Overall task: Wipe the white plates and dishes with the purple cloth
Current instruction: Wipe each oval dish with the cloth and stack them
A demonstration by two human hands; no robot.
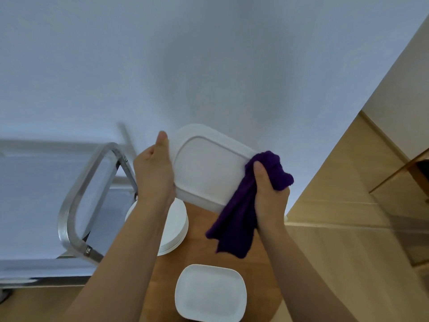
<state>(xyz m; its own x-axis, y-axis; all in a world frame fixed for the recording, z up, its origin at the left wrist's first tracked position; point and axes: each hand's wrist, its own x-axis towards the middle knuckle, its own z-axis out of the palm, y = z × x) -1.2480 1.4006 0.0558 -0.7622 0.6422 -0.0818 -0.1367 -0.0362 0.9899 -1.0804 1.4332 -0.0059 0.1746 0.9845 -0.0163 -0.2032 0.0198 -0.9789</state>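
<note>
A white rectangular dish (206,166) is held up in the air, its underside turned toward me. My left hand (154,169) grips its left edge, thumb along the rim. My right hand (270,194) clutches the purple cloth (241,217) against the dish's right edge; the cloth hangs down below the hand. Under my arms, a stack of round white plates (176,228) and a stack of square white plates (210,292) sit on a round wooden table (202,242).
A metal cart frame (76,205) stands at the left beside the table. A white wall fills the upper view. Light wooden flooring and a wooden panel (362,182) lie to the right.
</note>
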